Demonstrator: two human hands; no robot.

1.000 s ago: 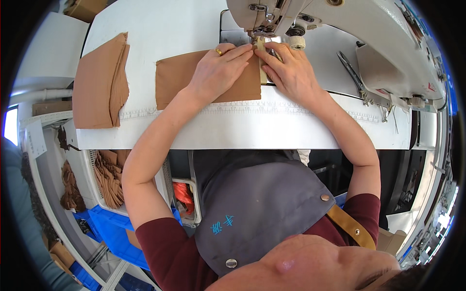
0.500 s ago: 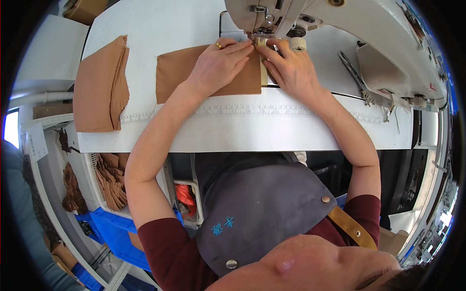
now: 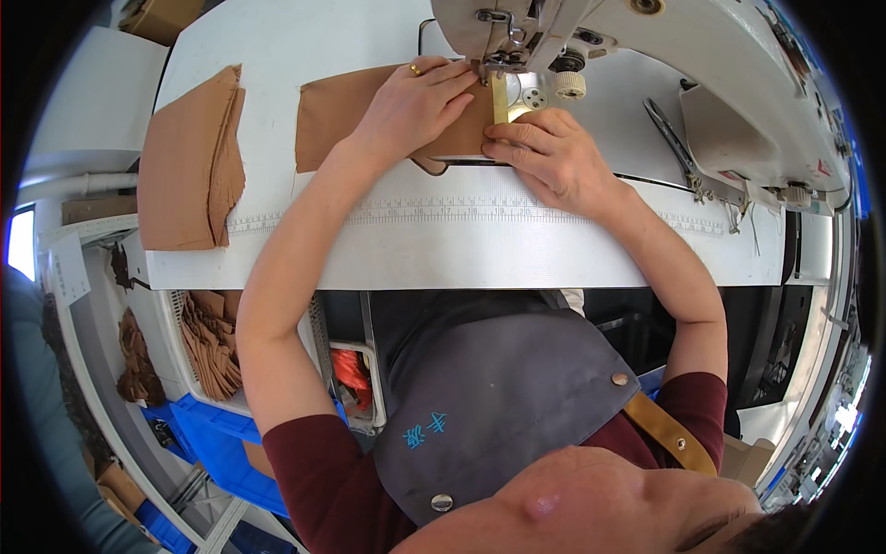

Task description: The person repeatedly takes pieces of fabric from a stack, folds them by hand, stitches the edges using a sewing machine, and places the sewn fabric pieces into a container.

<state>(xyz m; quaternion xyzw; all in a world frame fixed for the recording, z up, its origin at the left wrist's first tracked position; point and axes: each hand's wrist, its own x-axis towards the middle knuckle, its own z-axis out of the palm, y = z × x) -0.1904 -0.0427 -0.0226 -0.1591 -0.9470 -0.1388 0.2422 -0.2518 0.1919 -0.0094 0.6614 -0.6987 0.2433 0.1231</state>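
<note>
A brown fabric piece (image 3: 337,115) lies under the sewing machine's presser foot (image 3: 489,69). My left hand (image 3: 411,111) rests on it with fingers stretched toward the foot. My right hand (image 3: 558,162) has curled fingers gripping the fabric's near right edge beside a yellowish guide strip (image 3: 500,97); its thumb is hidden. A brown loop (image 3: 429,167) curls out below the fabric's near edge. A round bobbin-like metal part (image 3: 533,99) shows right of the strip.
A stack of brown fabric (image 3: 185,166) lies at left. Scissors or tweezers (image 3: 669,138) lie at right near a printed ruler scale (image 3: 434,210). Below the table are a basket of brown pieces (image 3: 208,342), a blue crate (image 3: 212,443) and a container with red material (image 3: 351,379).
The fabric has shifted away from me, under the foot. My left hand has moved slightly forward with it, while my right hand has come back toward me to the near edge.
</note>
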